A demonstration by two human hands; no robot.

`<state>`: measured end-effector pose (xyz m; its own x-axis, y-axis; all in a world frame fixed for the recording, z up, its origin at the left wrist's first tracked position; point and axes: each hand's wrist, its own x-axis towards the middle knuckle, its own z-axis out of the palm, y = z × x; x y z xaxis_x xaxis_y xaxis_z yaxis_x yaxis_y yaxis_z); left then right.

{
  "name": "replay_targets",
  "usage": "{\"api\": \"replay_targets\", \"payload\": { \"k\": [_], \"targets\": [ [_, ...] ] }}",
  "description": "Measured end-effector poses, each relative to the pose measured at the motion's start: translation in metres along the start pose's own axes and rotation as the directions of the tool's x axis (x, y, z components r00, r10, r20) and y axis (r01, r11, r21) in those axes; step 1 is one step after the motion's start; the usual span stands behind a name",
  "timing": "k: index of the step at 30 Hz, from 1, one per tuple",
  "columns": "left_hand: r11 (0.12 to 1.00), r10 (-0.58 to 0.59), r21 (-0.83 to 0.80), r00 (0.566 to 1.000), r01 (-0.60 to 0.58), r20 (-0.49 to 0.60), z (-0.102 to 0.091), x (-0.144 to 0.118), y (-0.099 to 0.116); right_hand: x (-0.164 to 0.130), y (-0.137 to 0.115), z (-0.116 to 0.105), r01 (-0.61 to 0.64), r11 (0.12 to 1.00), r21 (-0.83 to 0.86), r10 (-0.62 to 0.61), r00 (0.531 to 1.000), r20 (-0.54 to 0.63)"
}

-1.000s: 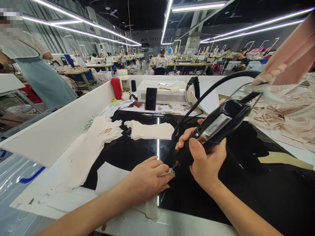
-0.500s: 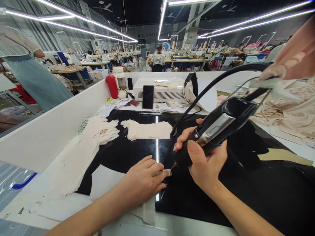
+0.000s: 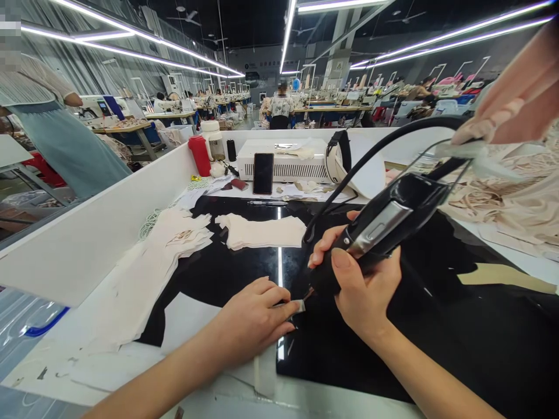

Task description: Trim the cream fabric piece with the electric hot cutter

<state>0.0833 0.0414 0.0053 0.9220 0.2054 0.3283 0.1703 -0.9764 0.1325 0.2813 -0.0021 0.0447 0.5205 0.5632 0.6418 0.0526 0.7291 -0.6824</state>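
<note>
Head view: the left hand (image 3: 255, 319) is pinching a small pale scrap (image 3: 299, 305) flat on the black mat (image 3: 437, 314). The right hand (image 3: 358, 279) is gripping a black corded tool (image 3: 375, 230), its tip touching the scrap just past the left fingertips. Beyond the fingers, cloth pieces (image 3: 262, 230) are lying.

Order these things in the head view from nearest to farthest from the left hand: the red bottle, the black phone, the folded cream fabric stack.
From the left hand:
1. Folded cream fabric stack, just beyond the hand on the black table top.
2. Black phone, farther back, leaning on the white machine.
3. Red bottle, farthest, in the back left corner by the white wall.
</note>
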Motion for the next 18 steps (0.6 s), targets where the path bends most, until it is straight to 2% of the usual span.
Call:
{"api": "replay_targets", "payload": {
  "k": [18],
  "targets": [
    [1.000, -0.013, 0.002, 1.000, 0.013, 0.012, 0.0018, -0.0001, -0.0004, 0.0008, 0.0000, 0.0015, -0.009, 0.999, -0.031, 0.008, 1.000, -0.022]
  ]
}}
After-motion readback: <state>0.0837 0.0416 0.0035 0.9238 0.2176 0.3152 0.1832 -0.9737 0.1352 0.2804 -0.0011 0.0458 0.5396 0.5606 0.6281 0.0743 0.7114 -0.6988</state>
